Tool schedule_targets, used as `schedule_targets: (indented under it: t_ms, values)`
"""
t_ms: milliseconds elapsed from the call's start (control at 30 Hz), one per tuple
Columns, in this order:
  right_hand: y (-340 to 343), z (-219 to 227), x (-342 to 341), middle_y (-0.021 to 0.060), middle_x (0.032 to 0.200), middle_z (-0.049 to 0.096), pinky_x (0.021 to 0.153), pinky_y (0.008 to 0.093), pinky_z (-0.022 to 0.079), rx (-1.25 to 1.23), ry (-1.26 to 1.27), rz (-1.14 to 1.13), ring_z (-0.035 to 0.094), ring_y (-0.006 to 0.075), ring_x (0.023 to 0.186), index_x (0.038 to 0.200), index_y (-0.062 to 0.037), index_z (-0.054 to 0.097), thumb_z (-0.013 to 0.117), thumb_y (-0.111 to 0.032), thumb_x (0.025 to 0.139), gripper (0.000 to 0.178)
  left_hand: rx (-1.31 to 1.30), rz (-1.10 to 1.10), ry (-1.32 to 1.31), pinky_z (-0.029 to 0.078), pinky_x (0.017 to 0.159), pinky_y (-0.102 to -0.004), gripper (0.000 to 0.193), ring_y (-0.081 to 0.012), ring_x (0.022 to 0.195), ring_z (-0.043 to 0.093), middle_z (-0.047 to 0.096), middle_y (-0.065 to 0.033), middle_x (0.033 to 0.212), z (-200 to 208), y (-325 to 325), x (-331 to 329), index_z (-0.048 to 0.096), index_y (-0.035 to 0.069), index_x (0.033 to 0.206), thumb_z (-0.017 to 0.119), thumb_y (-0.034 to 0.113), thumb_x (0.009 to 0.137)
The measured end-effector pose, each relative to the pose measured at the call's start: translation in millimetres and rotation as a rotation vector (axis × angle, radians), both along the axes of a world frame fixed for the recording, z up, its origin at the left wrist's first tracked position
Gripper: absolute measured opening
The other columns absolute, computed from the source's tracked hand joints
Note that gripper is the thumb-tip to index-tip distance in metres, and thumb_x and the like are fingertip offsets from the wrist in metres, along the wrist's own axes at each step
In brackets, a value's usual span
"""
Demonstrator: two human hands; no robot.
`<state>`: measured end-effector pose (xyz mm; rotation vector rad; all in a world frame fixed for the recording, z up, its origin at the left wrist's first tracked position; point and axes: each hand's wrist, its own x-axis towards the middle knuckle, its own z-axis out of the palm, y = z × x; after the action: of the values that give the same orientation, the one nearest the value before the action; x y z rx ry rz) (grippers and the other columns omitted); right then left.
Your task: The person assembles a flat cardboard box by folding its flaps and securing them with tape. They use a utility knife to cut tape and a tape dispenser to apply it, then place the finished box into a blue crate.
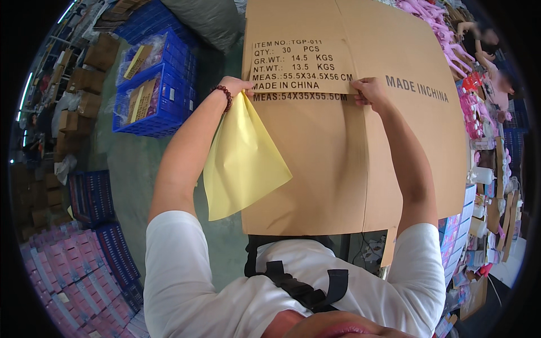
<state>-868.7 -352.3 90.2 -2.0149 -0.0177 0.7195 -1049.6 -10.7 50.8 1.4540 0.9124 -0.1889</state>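
A large flat piece of brown cardboard, creased and printed in black, lies in front of me. On its upper part is a brown printed label, whose lower edge runs between my hands just above another printed line. My left hand, wearing a dark bead bracelet, is closed at the label's lower left corner. From its fingers hangs a yellow paper sheet, probably backing paper. My right hand pinches the lower right corner of the label, fingers curled. The fingertips of both hands are partly hidden.
Blue plastic crates with wrapped goods stand on the floor to the left. Stacked pink boxes fill the lower left. Pink items are heaped beyond the cardboard at upper right, where other people are near. A grey sack lies at the top.
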Motion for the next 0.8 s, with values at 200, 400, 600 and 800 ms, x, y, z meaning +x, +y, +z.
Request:
schedule_targets:
  t_ms: [200,400,600,800]
  values:
    - [-1.4,1.8,-4.3,0.0040,0.069,0.056,0.044,0.0264,0.048,-0.044,-0.003,-0.020,0.055,0.0128,0.056,0.092,0.0026,0.063,0.067,-0.022,0.081,0.027,0.002,-0.022,-0.009,0.053,0.057,-0.0324,0.029,-0.0205,0.064,0.065,0.066,-0.0160,0.080,-3.2,-0.4,-3.1,0.062,-0.011,0.092,0.071,0.011,0.077]
    - [-0.8,0.0,-2.3,0.0033,0.062,0.052,0.039,0.0252,0.042,-0.053,-0.023,0.013,0.052,0.0116,0.052,0.083,0.0036,0.062,0.065,-0.018,0.082,0.022,-0.028,-0.019,-0.029,0.052,0.058,-0.0329,0.028,-0.0218,0.068,0.066,0.066,-0.0175,0.082,-11.3,-0.7,-7.3,0.061,-0.012,0.091,0.071,0.011,0.078]
    - [-2.7,0.4,-2.5,0.0027,0.058,0.049,0.035,0.0265,0.034,-0.006,-0.024,0.029,0.049,0.0114,0.048,0.071,0.0026,0.058,0.064,-0.015,0.081,0.021,-0.017,-0.033,-0.049,0.052,0.058,-0.0336,0.028,-0.0225,0.068,0.067,0.067,-0.0189,0.081,-13.4,-3.4,-11.4,0.061,-0.013,0.090,0.070,0.010,0.077]
    - [-3.0,5.4,-7.0,0.0030,0.060,0.052,0.037,0.0253,0.039,-0.056,-0.044,0.042,0.051,0.0110,0.048,0.073,0.0024,0.060,0.064,-0.017,0.080,0.021,-0.045,-0.036,-0.022,0.051,0.061,-0.0338,0.024,-0.0222,0.069,0.065,0.066,-0.0177,0.082,-7.5,-7.6,-17.4,0.063,-0.008,0.090,0.070,0.012,0.078]
